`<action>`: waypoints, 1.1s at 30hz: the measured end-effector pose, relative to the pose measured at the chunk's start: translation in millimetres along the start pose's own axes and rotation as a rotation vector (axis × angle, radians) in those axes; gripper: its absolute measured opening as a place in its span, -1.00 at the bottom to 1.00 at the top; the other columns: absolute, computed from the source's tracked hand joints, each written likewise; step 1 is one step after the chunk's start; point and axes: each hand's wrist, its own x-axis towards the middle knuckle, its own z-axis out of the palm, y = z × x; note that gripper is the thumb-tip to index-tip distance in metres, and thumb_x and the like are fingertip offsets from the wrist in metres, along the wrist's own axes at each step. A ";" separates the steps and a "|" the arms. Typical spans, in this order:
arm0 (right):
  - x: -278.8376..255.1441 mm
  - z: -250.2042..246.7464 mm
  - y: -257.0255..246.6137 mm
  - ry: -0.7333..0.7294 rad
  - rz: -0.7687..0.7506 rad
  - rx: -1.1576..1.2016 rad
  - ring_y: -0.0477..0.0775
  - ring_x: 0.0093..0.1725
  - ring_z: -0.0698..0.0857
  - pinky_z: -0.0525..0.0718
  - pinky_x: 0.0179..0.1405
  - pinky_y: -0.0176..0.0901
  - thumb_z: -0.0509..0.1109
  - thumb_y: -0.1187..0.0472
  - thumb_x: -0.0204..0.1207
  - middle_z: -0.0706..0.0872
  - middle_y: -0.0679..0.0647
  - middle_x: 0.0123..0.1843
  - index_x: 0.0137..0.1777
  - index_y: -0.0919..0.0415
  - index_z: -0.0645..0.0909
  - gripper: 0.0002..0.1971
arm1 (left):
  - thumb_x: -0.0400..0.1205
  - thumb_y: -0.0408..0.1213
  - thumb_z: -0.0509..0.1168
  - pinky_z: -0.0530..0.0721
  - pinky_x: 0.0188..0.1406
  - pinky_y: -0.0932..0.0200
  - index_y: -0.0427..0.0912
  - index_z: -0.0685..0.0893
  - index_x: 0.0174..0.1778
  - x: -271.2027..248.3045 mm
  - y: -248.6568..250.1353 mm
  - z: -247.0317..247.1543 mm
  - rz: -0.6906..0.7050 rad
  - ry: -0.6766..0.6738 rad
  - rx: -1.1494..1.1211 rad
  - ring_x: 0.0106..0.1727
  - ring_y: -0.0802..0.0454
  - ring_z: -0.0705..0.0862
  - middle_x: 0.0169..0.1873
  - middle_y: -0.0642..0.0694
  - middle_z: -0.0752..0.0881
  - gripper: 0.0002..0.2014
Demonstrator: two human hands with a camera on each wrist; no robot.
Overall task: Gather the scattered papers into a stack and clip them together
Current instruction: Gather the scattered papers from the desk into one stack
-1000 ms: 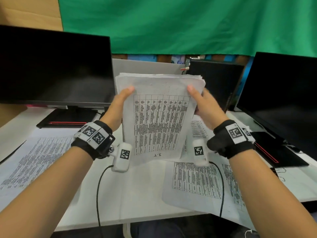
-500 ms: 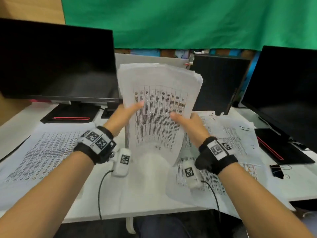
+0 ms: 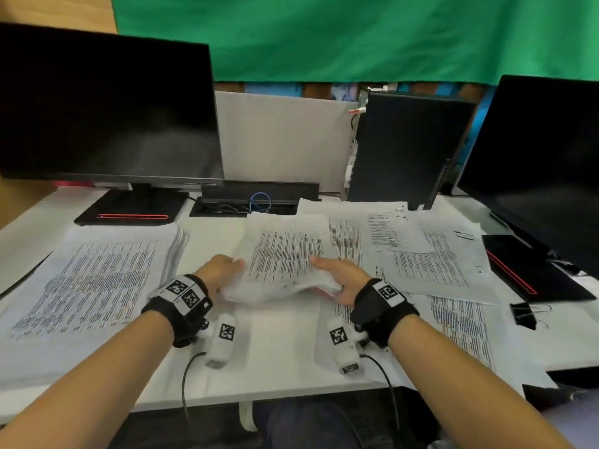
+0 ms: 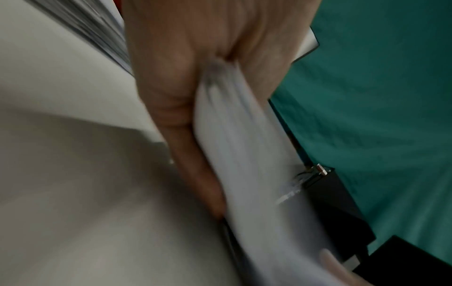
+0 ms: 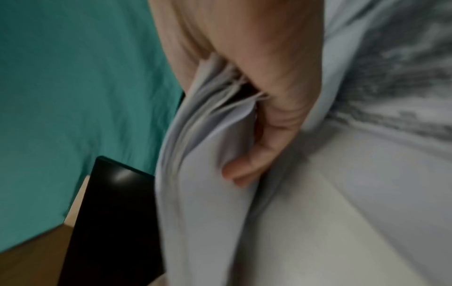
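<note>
A stack of printed papers lies nearly flat just above the white desk, its near end sagging. My left hand grips its left edge, thumb on top, fingers underneath. My right hand grips the right edge the same way. In the left wrist view the papers sit pinched in the left hand. In the right wrist view the sheets fan out inside the right hand. A black binder clip lies on the desk at the right.
A thick pile of papers lies at the left, loose printed sheets at the right. Two dark monitors, a black computer case and a cable tray line the back.
Both hands have brought the stack down from upright at chest height to nearly flat over the desk. Both grips have slid from the upper edges to its near end.
</note>
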 end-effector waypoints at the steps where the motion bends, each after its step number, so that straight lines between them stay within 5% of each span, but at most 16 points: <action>1: -4.7 4.1 1.8 -0.030 0.037 0.002 0.32 0.01 0.72 0.66 0.24 0.16 0.52 0.20 0.53 0.69 0.41 0.15 0.27 0.50 0.56 -0.56 | 0.61 0.11 0.17 0.63 0.23 -0.03 -0.34 0.56 0.32 0.8 -3.9 1.0 -0.023 -0.062 -0.061 0.20 -0.25 0.67 0.21 -0.24 0.68 -0.42; 4: -3.7 7.2 1.7 0.066 0.035 -0.079 0.25 0.00 0.71 0.70 0.01 0.05 0.47 0.13 0.58 0.65 0.18 0.27 0.42 0.32 0.49 -0.52 | 0.68 0.13 0.15 0.55 0.23 -0.02 -0.22 0.54 0.37 -5.2 -7.6 3.1 -0.103 -0.158 -0.445 0.20 -0.18 0.64 0.20 -0.16 0.65 -0.48; 7: -4.6 13.0 1.5 0.058 0.025 -0.118 0.30 0.22 0.70 0.67 0.21 0.09 0.38 0.10 0.64 0.69 0.32 0.28 0.39 0.41 0.51 -0.55 | 0.69 -0.10 0.22 0.62 0.07 -0.04 -0.19 0.57 0.36 -7.9 -16.7 0.3 -0.145 -0.245 -0.618 -0.03 -0.13 0.65 0.05 -0.18 0.68 -0.63; 9: -11.4 14.5 -1.6 0.036 0.004 -0.213 0.33 0.19 0.73 0.69 0.24 0.12 0.32 0.14 0.68 0.73 0.31 0.15 0.32 0.41 0.52 -0.64 | 0.72 -0.26 0.19 0.64 -0.04 -0.01 -0.36 0.54 0.36 -5.1 -21.3 0.6 -0.107 -0.222 -0.536 -0.06 -0.17 0.67 -0.01 -0.25 0.71 -0.66; 12: -14.0 0.9 -12.4 0.164 -0.058 -0.455 0.13 0.11 0.72 0.63 0.27 0.03 0.29 0.28 0.67 0.70 0.15 0.12 0.17 0.27 0.61 -0.85 | 0.72 -0.22 0.20 0.62 0.06 -0.02 -0.39 0.50 0.39 -1.4 -27.0 -2.3 -0.074 -0.072 -0.359 -0.03 -0.13 0.66 0.06 -0.22 0.66 -0.61; 13: -13.1 -3.8 -16.5 0.187 -0.066 -0.412 0.04 -0.08 0.69 0.68 0.14 -0.04 0.30 0.30 0.65 0.67 0.09 -0.04 -0.04 0.18 0.60 -0.93 | 0.71 -0.15 0.21 0.63 0.07 0.01 -0.35 0.52 0.37 1.4 -30.1 -3.2 -0.084 -0.078 -0.355 -0.01 -0.10 0.66 0.06 -0.17 0.66 -0.59; 16: -11.5 -9.3 -18.8 0.161 -0.076 -0.607 0.02 -0.34 0.57 0.61 -0.24 -0.22 0.27 0.37 0.62 0.54 0.08 -0.33 -0.35 0.17 0.45 -0.71 | 0.70 0.00 0.18 0.64 -0.02 0.13 -0.16 0.54 0.26 -1.8 -29.4 1.4 -0.123 -0.110 -0.320 -0.01 0.04 0.64 0.03 -0.03 0.67 -0.66; 17: -14.0 -8.8 -19.4 0.150 -0.074 -0.645 0.08 -0.32 0.58 0.58 -0.20 -0.19 0.24 0.40 0.62 0.53 0.10 -0.37 -0.39 0.21 0.43 -0.69 | 0.70 -0.01 0.19 0.61 0.09 0.14 -0.42 0.47 0.31 -2.7 -29.7 2.6 -0.128 -0.094 -0.304 0.07 0.03 0.61 0.14 -0.01 0.64 -0.50; 18: -15.9 -8.4 -21.5 0.134 -0.083 -0.686 0.13 -0.28 0.60 0.59 -0.15 -0.15 0.23 0.41 0.61 0.54 0.13 -0.38 -0.41 0.24 0.43 -0.68 | 0.70 -0.02 0.20 0.55 0.14 0.14 -0.10 0.27 0.56 -3.4 -30.2 4.1 -0.114 -0.066 -0.273 0.18 -0.01 0.57 0.28 0.00 0.58 -0.47; 20: -19.7 -9.4 -22.8 0.137 -0.118 -0.697 0.16 -0.23 0.66 0.73 -0.06 -0.08 0.26 0.42 0.60 0.64 0.21 -0.32 -0.34 0.31 0.53 -0.74 | 0.70 -0.01 0.19 0.49 0.19 0.08 -0.19 0.35 0.57 -4.0 -31.2 3.5 -0.089 -0.025 -0.207 0.38 -0.09 0.48 0.46 -0.07 0.48 -0.45; 23: -24.1 -15.3 -21.7 0.141 -0.128 -0.651 0.13 -0.30 0.73 0.81 0.06 0.07 0.32 0.47 0.58 0.72 0.28 -0.24 -0.16 0.46 0.68 -0.86 | 0.70 0.05 0.16 0.47 0.38 -0.04 -0.19 0.33 0.58 -4.6 -33.4 2.5 -0.117 -0.023 -0.173 0.47 -0.16 0.44 0.50 -0.09 0.45 -0.41; 28: -33.1 -22.0 -18.3 0.097 -0.118 -0.464 0.00 -0.38 0.70 0.79 -0.35 -0.24 0.42 0.45 0.56 0.72 0.19 -0.23 0.14 0.45 0.67 -0.82 | 0.70 0.06 0.11 0.51 0.40 -0.07 -0.28 0.48 0.45 -1.8 -39.1 0.4 -0.099 -0.013 -0.188 0.33 -0.22 0.57 0.36 -0.19 0.59 -0.46; 33: -34.3 -31.3 -11.6 -0.011 0.014 -0.014 0.01 -0.35 0.78 0.81 -0.38 -0.21 0.36 0.44 0.62 0.77 0.19 -0.15 0.07 0.37 0.65 -0.91 | 0.75 -0.25 0.15 0.74 -0.10 0.14 -0.40 0.52 0.32 4.1 -44.6 0.3 -0.142 -0.051 -0.499 0.02 -0.10 0.64 0.04 -0.22 0.65 -0.67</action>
